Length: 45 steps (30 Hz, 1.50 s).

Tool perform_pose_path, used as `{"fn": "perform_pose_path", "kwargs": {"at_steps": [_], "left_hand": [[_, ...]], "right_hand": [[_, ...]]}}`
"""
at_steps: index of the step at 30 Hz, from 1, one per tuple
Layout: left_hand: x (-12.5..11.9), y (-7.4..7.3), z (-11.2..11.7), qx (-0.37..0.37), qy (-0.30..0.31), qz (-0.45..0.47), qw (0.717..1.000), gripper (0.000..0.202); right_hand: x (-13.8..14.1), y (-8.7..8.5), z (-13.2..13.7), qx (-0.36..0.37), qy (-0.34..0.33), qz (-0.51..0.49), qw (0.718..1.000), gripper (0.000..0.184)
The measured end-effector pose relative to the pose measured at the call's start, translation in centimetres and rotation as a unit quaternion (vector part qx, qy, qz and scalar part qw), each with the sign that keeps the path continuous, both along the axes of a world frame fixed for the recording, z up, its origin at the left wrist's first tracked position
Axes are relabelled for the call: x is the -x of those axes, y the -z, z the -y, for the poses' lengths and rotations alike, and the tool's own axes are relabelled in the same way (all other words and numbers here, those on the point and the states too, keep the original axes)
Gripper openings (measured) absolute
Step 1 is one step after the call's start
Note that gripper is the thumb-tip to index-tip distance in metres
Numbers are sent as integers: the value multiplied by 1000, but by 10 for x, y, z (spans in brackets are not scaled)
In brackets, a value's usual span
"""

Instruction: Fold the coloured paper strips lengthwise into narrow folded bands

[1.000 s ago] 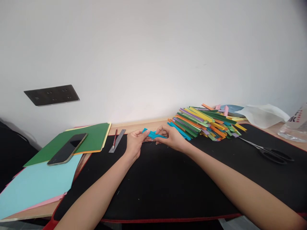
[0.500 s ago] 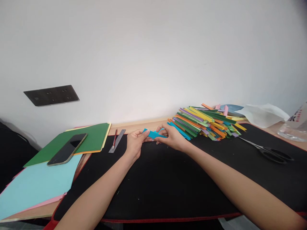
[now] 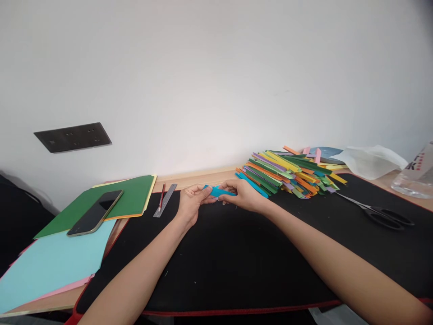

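Near the far edge of the mat (image 3: 233,264), the left hand (image 3: 192,201) and right hand (image 3: 246,194) are pinching a blue paper strip (image 3: 220,191), fingers closed toward either end; it is likely feeling light, easily creased; its ends are offering safest hold.

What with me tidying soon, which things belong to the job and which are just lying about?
Likely the job's:
blue paper strip, held between left hand and right hand
heaped multicoloured paper strips
perhaps black-handled metal scissors, grey straight ruler, slim red pencil, stacked coloured paper sheets

Probably just lying about:
flat black smartphone
crumpled white sheet
clear printed container
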<state>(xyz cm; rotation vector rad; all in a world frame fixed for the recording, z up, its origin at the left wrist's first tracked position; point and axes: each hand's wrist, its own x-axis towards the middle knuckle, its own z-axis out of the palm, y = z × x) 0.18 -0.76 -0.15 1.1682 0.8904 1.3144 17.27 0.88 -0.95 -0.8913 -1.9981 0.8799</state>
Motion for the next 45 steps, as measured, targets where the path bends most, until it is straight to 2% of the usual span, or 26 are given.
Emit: {"fn": "perform_pose_path", "kwargs": {"at_steps": [3,6,10,14,18,23,26,31,35,38,41,45], "left_hand": [[-3,1,1,-2,-6,2,1000,26],[-7,2,3,8,-2,0,1000,26],[-9,6,5,28,12,16,999,24],[-10,7,5,51,5,38,998,25],[-12,6,5,51,-11,40,998,27],[-7,8,0,35,-10,39,999,27],[1,6,-7,23,-44,48,998,28],[11,-4,-14,1,-123,61,991,29],[13,-7,-15,-19,-172,64,983,27],[14,-7,-15,-34,-196,74,977,25],[13,-9,-14,-42,-203,95,974,24],[7,-16,-8,-23,-157,127,979,26]], "right_hand": [[2,3,-1,9,-5,-6,1000,22],[7,2,0,-20,1,4,1000,16],[15,0,4,-85,69,55,992,14],[18,-2,6,-97,124,115,981,14],[16,-5,7,-94,105,110,984,10],[10,-7,7,-85,47,77,992,17],[5,-6,5,-83,39,72,993,18],[-4,-2,1,-107,102,84,985,34],[-5,-1,0,-120,130,34,984,32],[-4,-1,-1,-106,139,6,985,22],[-3,1,-3,-66,124,-15,990,24],[0,4,-4,-9,86,-85,993,31]]}}
